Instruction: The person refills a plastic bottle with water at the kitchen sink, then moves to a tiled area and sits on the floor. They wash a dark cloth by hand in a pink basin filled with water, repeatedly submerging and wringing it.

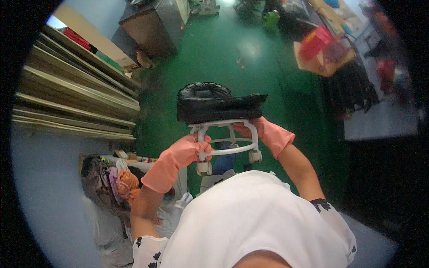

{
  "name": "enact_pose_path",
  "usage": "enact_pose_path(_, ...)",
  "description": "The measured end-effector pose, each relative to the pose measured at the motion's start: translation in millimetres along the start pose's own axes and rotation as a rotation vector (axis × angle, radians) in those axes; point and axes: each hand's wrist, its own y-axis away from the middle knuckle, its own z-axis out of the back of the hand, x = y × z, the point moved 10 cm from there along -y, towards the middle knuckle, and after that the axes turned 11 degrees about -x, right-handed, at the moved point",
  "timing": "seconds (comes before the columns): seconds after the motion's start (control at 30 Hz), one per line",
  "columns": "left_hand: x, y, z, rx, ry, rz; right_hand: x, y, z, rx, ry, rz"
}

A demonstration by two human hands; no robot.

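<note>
A small stool with a black padded seat (218, 107) and a white tubular frame (234, 151) is held in front of my body. Its seat faces away from me, and its casters (255, 156) point back towards my white top. In a pink rubber glove, my left hand (187, 149) closes around the left leg, just above a caster. My right hand (264, 132), gloved the same way, holds the frame's right side close beneath the seat; its fingers are partly hidden behind the white tube. The seat has a raised, gathered part at its far left.
Long boards (77, 97) lean in a stack at left. A bag and cloths (117, 184) lie near my left elbow. An open cardboard box (316, 67) with red and pink contents stands at right, beside a cluttered table. A brown cabinet (150, 30) stands ahead on the green floor (207, 67).
</note>
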Motion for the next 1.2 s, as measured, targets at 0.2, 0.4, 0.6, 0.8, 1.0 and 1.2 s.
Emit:
enact_pose_path(0.2, -93, -73, 90, -0.046, 0.041, -0.075, 107, -99, -121, -0.055, 0.175, 0.115)
enact_pose_path(0.4, -149, -109, 248, -0.163, -0.136, -0.224, 185, -214, -255, -0.076, 0.297, 0.248)
enact_pose_path(0.6, -262, -183, 348, -0.429, -0.390, -0.283, 289, -302, -358, -0.115, 0.454, 0.307)
enact_pose_path(0.8, -338, -227, 483, -0.665, -0.406, -0.144, 330, -409, -478, -0.154, 0.572, 0.289)
enact_pose_path(1.0, -334, -239, 659, -0.657, -0.222, -0.258, 335, -536, -598, -0.157, 0.689, 0.247)
enact_pose_path(1.2, -488, -177, 818, -0.692, 0.226, -0.451, 305, -656, -702, -0.203, 0.769, 0.219)
